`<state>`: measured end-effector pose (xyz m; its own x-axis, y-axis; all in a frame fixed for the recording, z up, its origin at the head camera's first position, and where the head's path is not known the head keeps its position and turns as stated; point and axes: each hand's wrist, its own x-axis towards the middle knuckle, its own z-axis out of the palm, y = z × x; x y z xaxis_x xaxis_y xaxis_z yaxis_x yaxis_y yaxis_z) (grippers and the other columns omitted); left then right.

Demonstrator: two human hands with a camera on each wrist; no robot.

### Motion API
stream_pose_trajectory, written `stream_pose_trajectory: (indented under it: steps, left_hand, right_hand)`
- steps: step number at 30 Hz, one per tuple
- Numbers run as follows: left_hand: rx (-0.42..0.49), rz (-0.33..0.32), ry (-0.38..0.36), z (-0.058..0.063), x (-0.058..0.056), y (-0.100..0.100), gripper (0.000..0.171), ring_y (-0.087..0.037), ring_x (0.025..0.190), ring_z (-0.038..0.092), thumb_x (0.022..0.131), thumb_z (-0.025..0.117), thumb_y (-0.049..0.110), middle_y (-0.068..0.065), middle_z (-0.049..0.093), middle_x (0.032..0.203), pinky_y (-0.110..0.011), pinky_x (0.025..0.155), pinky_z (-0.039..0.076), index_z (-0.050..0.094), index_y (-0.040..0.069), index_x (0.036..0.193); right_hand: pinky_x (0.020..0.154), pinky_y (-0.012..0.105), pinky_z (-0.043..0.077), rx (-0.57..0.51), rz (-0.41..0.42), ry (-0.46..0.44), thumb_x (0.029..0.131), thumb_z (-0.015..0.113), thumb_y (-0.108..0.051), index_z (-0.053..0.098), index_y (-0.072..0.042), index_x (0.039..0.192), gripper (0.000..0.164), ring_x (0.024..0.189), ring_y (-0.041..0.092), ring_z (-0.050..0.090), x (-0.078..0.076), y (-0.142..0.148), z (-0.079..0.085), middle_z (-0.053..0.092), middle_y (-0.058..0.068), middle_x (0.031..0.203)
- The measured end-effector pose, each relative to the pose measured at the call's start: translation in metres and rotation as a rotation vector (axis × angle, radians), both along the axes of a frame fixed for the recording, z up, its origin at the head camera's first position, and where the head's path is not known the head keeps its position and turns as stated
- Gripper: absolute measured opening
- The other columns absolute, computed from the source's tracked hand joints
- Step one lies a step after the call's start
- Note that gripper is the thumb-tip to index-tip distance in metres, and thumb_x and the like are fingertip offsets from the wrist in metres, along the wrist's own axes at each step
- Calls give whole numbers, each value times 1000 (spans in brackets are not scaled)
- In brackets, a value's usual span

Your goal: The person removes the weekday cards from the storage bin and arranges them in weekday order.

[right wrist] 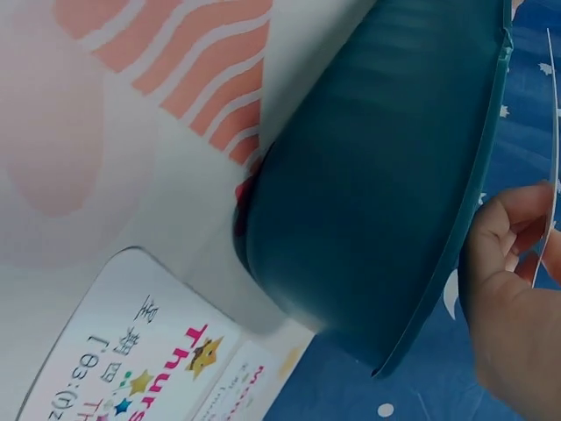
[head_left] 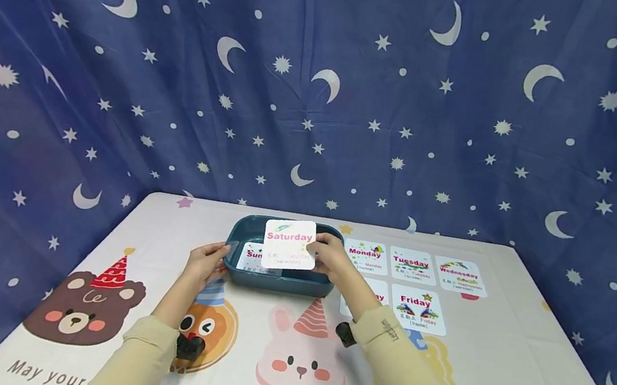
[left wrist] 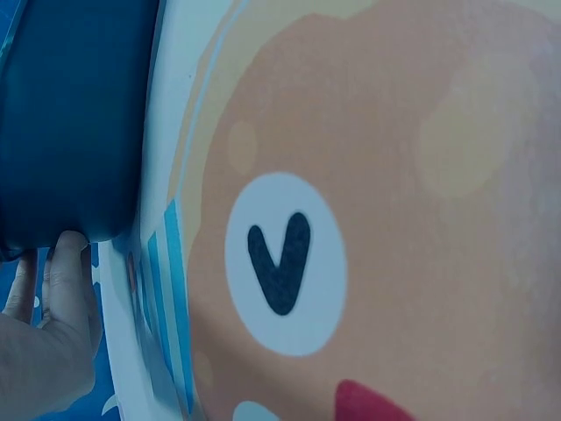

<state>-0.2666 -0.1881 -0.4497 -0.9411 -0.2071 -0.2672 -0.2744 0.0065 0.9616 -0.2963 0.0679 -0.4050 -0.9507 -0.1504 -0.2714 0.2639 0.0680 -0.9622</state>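
Observation:
A dark teal plastic basin point(head_left: 277, 284) stands near the back of the table. My left hand point(head_left: 205, 262) holds its left end at the rim; in the left wrist view, the fingers point(left wrist: 68, 281) touch the basin's outer wall. Above the basin, my right hand point(head_left: 331, 257) pinches the right edge of a white "Saturday" card point(head_left: 289, 248), its printed face towards me. Inside the basin lies a "Sunday" card point(head_left: 251, 257), partly hidden behind the raised one. From the right wrist view, the pinched card point(right wrist: 554, 132) appears edge-on beyond the basin's rim.
Right of the basin lie cards in two rows: Monday point(head_left: 365, 257), Tuesday point(head_left: 413, 266) and Wednesday point(head_left: 461, 277) behind, Friday point(head_left: 419, 310) and a Thursday card point(right wrist: 131, 351) in front. The right forearm partly covers Thursday. A starry blue curtain point(head_left: 325, 87) hangs behind the cartoon-print tablecloth point(head_left: 524, 361).

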Motion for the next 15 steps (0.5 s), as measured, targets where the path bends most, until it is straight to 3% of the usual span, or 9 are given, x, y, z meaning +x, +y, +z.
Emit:
stream_pose_trajectory:
  steps: [15]
  left_hand:
    - [4, 11, -9, 1, 0, 0, 48, -13, 85, 58, 97, 51, 19, -26, 44, 136, -35, 91, 54, 41, -5, 138]
  right_hand:
    - [55, 20, 50, -20, -10, -2, 94, 48, -9, 45, 1, 123, 31, 66, 10, 57, 16, 33, 4, 54, 6, 94]
